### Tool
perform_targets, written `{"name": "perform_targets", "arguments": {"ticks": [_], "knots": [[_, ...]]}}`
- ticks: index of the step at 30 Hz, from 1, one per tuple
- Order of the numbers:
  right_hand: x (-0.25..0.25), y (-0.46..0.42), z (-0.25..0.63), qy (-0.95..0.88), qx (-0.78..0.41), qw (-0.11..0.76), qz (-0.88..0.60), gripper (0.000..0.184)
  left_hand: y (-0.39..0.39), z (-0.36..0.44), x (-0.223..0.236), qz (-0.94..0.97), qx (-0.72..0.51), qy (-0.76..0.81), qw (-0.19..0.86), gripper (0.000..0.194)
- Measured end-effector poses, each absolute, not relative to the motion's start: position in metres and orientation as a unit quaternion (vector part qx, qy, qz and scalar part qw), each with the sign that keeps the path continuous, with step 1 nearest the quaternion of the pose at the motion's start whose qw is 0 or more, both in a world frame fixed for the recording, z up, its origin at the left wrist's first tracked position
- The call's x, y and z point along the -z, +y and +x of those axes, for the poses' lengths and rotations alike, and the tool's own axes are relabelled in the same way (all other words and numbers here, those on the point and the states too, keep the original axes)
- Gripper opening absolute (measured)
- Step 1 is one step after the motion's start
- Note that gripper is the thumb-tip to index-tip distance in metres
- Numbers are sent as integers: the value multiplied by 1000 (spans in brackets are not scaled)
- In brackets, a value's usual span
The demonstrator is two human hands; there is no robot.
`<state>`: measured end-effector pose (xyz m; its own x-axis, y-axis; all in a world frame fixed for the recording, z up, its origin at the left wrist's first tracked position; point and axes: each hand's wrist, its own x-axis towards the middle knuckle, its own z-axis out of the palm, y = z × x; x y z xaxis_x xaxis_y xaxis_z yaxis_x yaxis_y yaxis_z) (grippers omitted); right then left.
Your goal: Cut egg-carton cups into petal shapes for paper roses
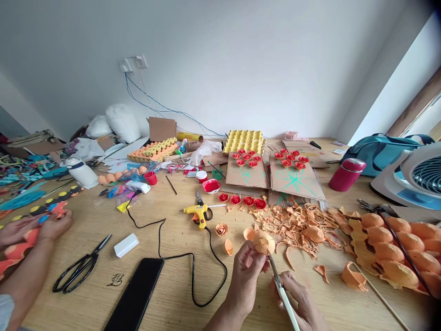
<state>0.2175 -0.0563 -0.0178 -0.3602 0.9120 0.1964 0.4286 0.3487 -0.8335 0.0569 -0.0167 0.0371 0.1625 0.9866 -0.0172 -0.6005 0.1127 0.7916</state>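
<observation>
My left hand [246, 273] pinches an orange egg-carton cup [263, 242] between thumb and fingers, its rounded bottom up. My right hand [298, 296] is closed around white-handled scissors [283, 292], seen nearly edge-on. Their blades touch the cup's lower right edge. Just beyond the cup, a loose cut cup [248, 234] and an oval petal piece [228, 247] lie on the table. An unpainted carton rose [221, 229] sits near them. Orange trimmings [296, 225] are heaped behind my hands.
A yellow glue gun [198, 215] with a black cord lies left of centre, a phone [136, 294] and black scissors [81, 271] nearer. Egg cartons [389, 248] stand at right. Red roses [248, 201] sit before cardboard sheets [292, 181]. Another person's hands [57, 225] hold painted carton strips at far left.
</observation>
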Motion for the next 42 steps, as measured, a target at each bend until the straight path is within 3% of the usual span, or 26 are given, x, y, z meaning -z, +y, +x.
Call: {"name": "perform_targets", "arguments": {"ticks": [42], "knots": [[24,-55,216,-736,-358,377,-435,37,-22,65,-45,299,-561,304,710,30]]}}
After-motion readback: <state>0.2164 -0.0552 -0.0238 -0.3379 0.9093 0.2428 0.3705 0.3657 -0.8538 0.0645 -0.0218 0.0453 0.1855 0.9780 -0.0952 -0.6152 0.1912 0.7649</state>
